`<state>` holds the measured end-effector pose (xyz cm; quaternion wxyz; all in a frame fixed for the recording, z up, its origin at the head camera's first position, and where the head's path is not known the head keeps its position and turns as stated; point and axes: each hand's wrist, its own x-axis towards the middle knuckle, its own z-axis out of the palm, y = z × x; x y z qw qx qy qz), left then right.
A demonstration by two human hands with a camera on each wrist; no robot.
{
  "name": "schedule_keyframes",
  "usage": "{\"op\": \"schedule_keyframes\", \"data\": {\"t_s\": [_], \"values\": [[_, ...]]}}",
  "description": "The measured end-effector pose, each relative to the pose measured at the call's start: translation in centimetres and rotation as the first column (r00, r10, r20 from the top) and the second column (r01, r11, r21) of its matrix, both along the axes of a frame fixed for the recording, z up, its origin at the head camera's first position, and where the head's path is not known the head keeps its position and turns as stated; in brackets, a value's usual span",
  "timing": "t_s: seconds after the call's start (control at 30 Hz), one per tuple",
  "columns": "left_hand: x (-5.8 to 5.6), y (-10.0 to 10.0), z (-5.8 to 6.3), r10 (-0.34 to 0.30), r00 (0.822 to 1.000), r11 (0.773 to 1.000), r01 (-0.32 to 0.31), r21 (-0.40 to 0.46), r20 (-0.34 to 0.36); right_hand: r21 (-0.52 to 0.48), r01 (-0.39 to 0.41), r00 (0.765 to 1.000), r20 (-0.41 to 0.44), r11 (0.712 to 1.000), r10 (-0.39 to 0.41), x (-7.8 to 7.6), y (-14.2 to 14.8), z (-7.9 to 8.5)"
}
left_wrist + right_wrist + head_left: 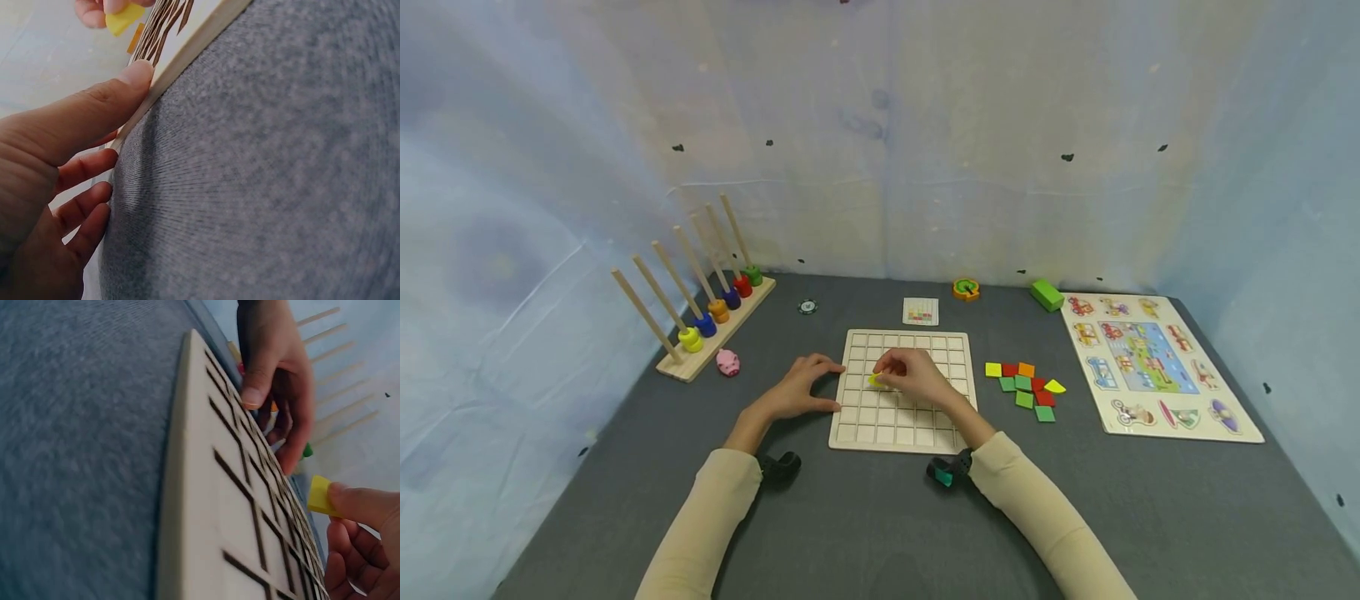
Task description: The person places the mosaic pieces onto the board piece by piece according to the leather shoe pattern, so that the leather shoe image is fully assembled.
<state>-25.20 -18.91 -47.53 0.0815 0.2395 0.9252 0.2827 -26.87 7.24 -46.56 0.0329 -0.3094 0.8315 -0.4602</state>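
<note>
A pale wooden grid board (865, 433) lies flat on the grey table, with rows of square recesses. Above its upper left part, my right hand (913, 377) pinches a small yellow tile (320, 496) between thumb and fingers. In the right wrist view the tile is held just over the board. My left hand (799, 390) rests at the board's left edge, thumb (134, 78) against the rim and the other fingers spread loosely along it. To the right of the board lie several loose square tiles (1024, 399) in green, red, orange and yellow, beside a yellow pointed tile (1055, 387).
Behind the board lies a card with a coloured pattern (921, 312). A peg stand with coloured rings (718, 312), a pink pig (727, 362) and a round chip (807, 307) are at left. At right are a green block (1047, 295) and a picture puzzle (1157, 367).
</note>
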Motion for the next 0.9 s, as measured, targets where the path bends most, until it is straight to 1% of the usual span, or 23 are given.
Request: {"op": "schedule_keyframes", "data": {"t_s": [0.1, 0.27, 0.43, 0.57, 0.63, 0.83, 0.9], "values": [[0.0, 0.0, 0.0, 0.001, 1.0, 1.0, -0.001, 0.009, 0.0, -0.005, -0.003, 0.999, -0.04, 1.0, 0.003, -0.1, -0.5, -0.3], [0.2, -0.1, 0.2, -0.009, 1.0, 1.0, 0.009, 0.021, 0.0, 0.009, 0.013, 0.997, -0.079, 1.0, -0.012, -0.4, -1.2, -0.9], [0.2, -0.1, 0.3, -0.02, 1.0, 0.999, 0.02, 0.029, 0.0, 0.061, 0.059, 0.991, -0.123, 0.996, -0.051, -0.3, -1.9, -1.2], [0.1, -0.1, 0.3, -0.02, 1.0, 0.999, 0.02, 0.029, -0.006, 0.096, 0.108, 0.981, -0.171, 0.989, -0.09, -0.1, -2.1, -1.3], [0.1, -0.1, 0.3, -0.02, 1.0, 0.999, 0.021, 0.029, -0.007, 0.109, 0.12, 0.978, -0.182, 0.987, -0.099, 0.0, -2.2, -1.4], [0.1, 0.0, 0.1, -0.023, 1.0, 1.0, 0.023, 0.02, -0.013, 0.129, 0.124, 0.97, -0.223, 0.984, -0.093, 0.3, -2.3, -1.7], [0.1, 0.0, 0.1, -0.02, 1.0, 1.0, 0.021, 0.014, -0.008, 0.132, 0.116, 0.972, -0.219, 0.984, -0.085, 0.4, -2.2, -1.8]]}}
